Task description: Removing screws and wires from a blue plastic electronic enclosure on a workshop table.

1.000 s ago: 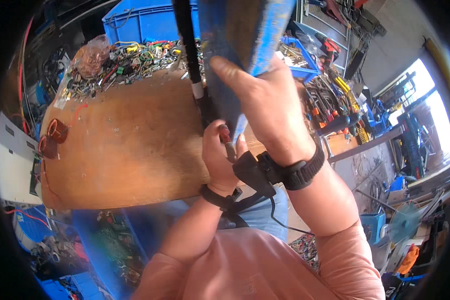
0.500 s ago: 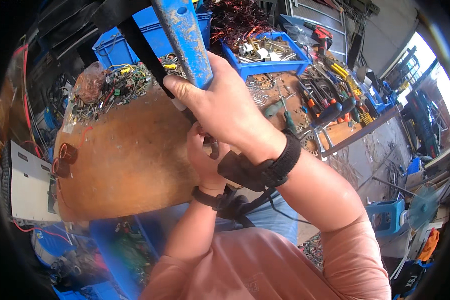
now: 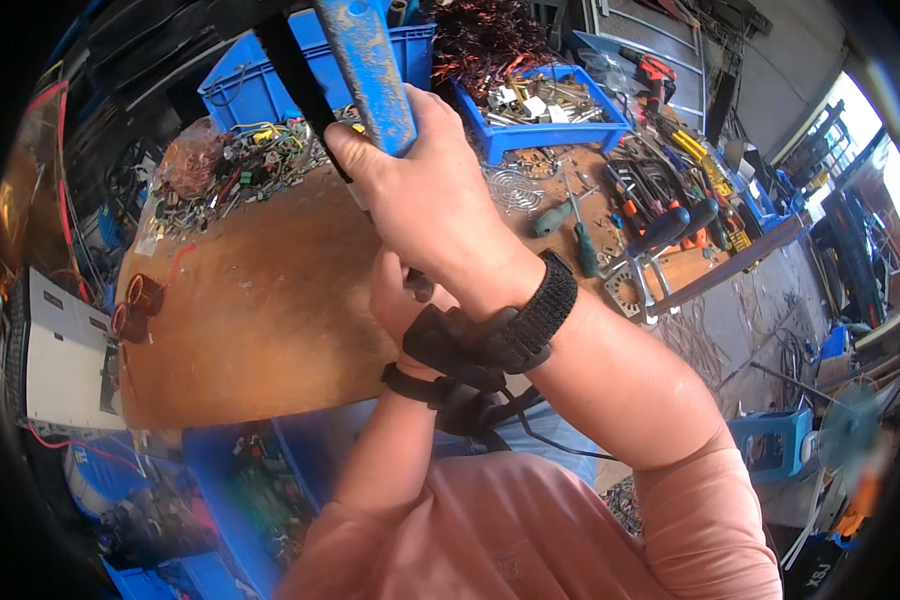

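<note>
My right hand is closed round a bar with chipped blue paint and a hole near its top. Its thumb presses beside a long black bar that runs up to the left of the blue one. Below and partly behind it, my left hand has its fingers curled round a dark rod, whose rounded end shows between them. The right hand hides how the bars and the rod join. Both hands are over the near part of the wooden workbench.
Scrap parts and wires lie along the bench's far left. A blue tray of metal pieces stands at the back, with screwdrivers and pliers to its right. Two copper coils sit at the left edge.
The scene has shifted slightly in the view. Both hands still hold the bars and rod, and the right hand now covers more of the dark rod.
</note>
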`<action>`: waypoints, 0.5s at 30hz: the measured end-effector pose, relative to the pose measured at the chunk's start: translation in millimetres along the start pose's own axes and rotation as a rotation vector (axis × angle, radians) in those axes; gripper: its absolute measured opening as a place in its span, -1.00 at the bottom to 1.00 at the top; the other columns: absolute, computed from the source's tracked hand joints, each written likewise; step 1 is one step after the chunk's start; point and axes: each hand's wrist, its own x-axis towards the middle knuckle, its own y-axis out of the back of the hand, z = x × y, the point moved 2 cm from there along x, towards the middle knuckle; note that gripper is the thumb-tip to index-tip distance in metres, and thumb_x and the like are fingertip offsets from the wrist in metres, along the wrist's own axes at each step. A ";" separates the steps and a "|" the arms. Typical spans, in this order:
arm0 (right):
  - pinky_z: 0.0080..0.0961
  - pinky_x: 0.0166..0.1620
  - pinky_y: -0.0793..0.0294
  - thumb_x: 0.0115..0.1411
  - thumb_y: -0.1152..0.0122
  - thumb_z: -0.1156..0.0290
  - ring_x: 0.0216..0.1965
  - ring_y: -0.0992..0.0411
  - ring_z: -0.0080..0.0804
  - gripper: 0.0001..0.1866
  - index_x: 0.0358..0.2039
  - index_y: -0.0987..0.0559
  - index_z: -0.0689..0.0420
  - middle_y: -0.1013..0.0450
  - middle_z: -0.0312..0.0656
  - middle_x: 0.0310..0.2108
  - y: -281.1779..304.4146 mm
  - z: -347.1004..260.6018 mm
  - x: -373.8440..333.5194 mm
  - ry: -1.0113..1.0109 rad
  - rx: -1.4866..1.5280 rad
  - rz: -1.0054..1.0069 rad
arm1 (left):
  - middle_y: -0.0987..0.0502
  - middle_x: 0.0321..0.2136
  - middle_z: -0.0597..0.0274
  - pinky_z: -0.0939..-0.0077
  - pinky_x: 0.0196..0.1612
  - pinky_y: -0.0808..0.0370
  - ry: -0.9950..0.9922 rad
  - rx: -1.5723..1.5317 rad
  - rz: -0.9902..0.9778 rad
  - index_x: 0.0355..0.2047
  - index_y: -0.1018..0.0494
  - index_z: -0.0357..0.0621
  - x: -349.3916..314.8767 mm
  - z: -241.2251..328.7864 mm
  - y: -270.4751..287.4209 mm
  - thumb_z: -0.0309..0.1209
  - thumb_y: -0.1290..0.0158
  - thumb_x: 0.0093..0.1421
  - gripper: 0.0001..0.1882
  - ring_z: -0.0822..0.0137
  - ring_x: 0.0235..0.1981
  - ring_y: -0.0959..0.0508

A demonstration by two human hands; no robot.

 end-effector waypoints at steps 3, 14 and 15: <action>-0.24 0.14 -0.22 0.01 -0.28 0.25 0.08 -0.18 0.20 -0.27 0.06 -0.21 0.45 -0.08 0.32 0.09 -3.9 1.7 -4.6 -0.001 0.008 0.009 | -0.40 -0.52 0.39 0.58 -0.45 -0.29 -0.021 0.032 0.089 -0.41 -0.41 -0.18 -3.8 -6.4 -5.2 -0.38 -0.22 -0.04 -0.75 0.53 -0.51 -0.34; -0.28 0.19 -0.15 0.04 -0.26 0.23 0.16 -0.11 0.17 -0.23 0.09 -0.17 0.50 -0.01 0.32 0.15 -6.6 -0.8 -8.4 -0.052 -0.067 0.051 | -0.43 -0.49 0.24 0.41 -0.33 -0.35 -0.102 0.113 0.143 -0.42 -0.40 -0.19 -4.4 -10.3 -4.7 -0.36 -0.18 -0.06 -0.76 0.29 -0.40 -0.44; -0.29 0.19 -0.15 0.03 -0.27 0.23 0.16 -0.11 0.16 -0.23 0.08 -0.18 0.51 -0.03 0.32 0.15 -9.8 -2.2 -9.1 -0.033 -0.065 0.045 | -0.43 -0.50 0.21 0.40 -0.33 -0.35 -0.136 0.212 0.131 -0.41 -0.41 -0.19 -1.9 -4.0 -0.3 -0.36 -0.17 -0.05 -0.77 0.26 -0.40 -0.44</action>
